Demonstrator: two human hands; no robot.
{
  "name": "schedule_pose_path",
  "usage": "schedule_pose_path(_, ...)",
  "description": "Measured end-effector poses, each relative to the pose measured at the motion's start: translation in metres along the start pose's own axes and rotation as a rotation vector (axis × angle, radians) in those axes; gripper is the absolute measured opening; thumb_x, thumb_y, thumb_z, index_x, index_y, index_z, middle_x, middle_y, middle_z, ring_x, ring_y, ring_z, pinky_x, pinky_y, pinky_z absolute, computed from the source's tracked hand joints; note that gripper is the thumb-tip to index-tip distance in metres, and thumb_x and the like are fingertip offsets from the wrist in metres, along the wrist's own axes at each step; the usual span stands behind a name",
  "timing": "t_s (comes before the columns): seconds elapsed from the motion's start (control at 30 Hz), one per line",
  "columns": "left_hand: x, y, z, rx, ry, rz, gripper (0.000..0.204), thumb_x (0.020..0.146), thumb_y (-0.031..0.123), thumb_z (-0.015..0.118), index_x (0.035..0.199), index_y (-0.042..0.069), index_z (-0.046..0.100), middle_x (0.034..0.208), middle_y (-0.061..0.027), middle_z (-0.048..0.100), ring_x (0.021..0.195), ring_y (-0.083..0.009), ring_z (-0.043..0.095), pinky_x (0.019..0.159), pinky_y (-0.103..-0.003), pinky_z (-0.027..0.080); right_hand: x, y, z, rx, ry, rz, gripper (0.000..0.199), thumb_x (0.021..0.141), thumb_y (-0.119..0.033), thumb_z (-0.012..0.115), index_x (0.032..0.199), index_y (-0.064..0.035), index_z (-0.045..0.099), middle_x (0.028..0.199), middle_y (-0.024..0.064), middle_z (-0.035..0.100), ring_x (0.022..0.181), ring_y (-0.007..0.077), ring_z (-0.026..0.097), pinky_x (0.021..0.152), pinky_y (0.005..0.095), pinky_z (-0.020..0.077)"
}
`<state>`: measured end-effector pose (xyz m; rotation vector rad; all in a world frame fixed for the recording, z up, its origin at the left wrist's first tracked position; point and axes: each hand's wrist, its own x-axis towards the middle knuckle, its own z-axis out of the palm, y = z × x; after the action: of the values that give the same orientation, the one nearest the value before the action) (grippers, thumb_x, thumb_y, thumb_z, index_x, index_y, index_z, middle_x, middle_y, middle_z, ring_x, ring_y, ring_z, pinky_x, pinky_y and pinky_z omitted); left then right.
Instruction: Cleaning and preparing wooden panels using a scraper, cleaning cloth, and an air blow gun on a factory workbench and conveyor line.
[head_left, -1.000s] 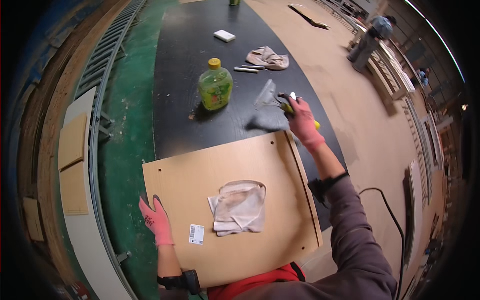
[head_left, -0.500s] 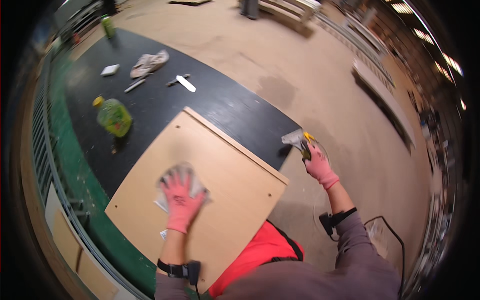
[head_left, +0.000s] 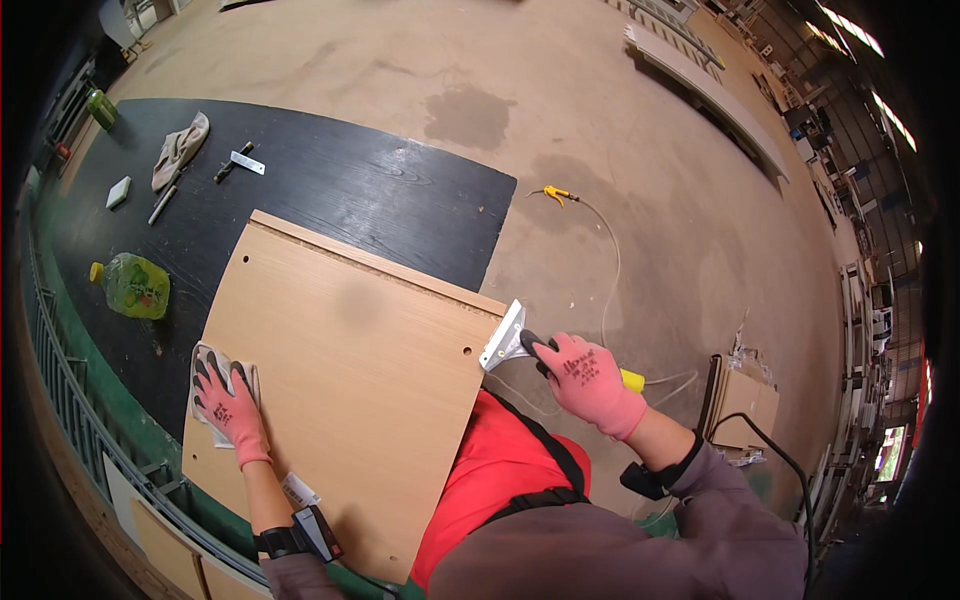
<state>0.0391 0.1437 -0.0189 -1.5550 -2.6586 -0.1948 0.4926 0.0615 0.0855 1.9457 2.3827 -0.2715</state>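
A light wood panel [head_left: 340, 380] with a raised strip along its far edge lies in front of me. My left hand [head_left: 230, 410], in a pink glove with dark fingertips, rests on a pale cloth [head_left: 215, 438] at the panel's left edge. Its fingers are spread over the cloth, pressing it down. On the other side, my gloved right hand [head_left: 592, 385] is closed round a scraper [head_left: 508, 340]. The scraper's wide metal blade is at the panel's right edge; whether it touches cannot be told. A yellow handle end [head_left: 632, 380] shows behind that hand.
The panel overlies a black tabletop [head_left: 400, 190]. On it are a green-labelled bottle [head_left: 138, 286], a crumpled cloth [head_left: 182, 150], a white block [head_left: 118, 192] and a green can [head_left: 101, 110]. A yellow air gun [head_left: 556, 194] with a hose lies on the floor beyond the right edge.
My left hand has moved with the cloth from the panel's middle to its left edge. My right hand has brought the scraper nearer, to the panel's right edge. The view has shifted.
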Motion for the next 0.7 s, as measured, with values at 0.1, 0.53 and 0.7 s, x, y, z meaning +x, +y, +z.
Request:
schedule_pose_path(0.1, -0.001, 0.002, -0.001, 0.000, -0.012, -0.001, 0.054, 0.086, 0.036, 0.046, 0.129, 0.005, 0.039, 0.134, -0.0193, 0.035, 0.126, -0.0354, 0.029, 0.103, -0.050, 0.018, 0.013, 0.000, -0.001, -0.049, -0.053, -0.029, 0.033, 0.073, -0.016, 0.058, 0.106, -0.0118, 0.054, 0.085, 0.0077, 0.052, 0.078, 0.0233, 0.056, 0.062, 0.0345, 0.0462)
schedule_pose_path(0.53, -0.004, 0.005, -0.004, -0.046, 0.024, 0.015, 0.052, 0.084, 0.034, 0.050, 0.127, 0.005, 0.042, 0.133, -0.0194, 0.036, 0.125, -0.0368, 0.030, 0.104, -0.048, 0.018, 0.088, -0.016, -0.025, -0.169, -0.363, -0.237, 0.039, 0.077, -0.011, 0.047, 0.116, -0.0090, 0.050, 0.092, 0.0134, 0.052, 0.083, 0.0269, 0.056, 0.065, 0.0365, 0.0469)
schedule_pose_path(0.7, -0.006, 0.005, -0.009, -0.088, 0.044, 0.028, 0.051, 0.082, 0.031, 0.052, 0.125, 0.004, 0.044, 0.132, -0.0187, 0.037, 0.124, -0.0363, 0.031, 0.104, -0.050, 0.018, 0.117, -0.034, -0.031, -0.222, -0.417, -0.288, 0.041, 0.076, -0.012, 0.048, 0.117, -0.0080, 0.049, 0.093, 0.0143, 0.052, 0.084, 0.0271, 0.056, 0.065, 0.0366, 0.0470)
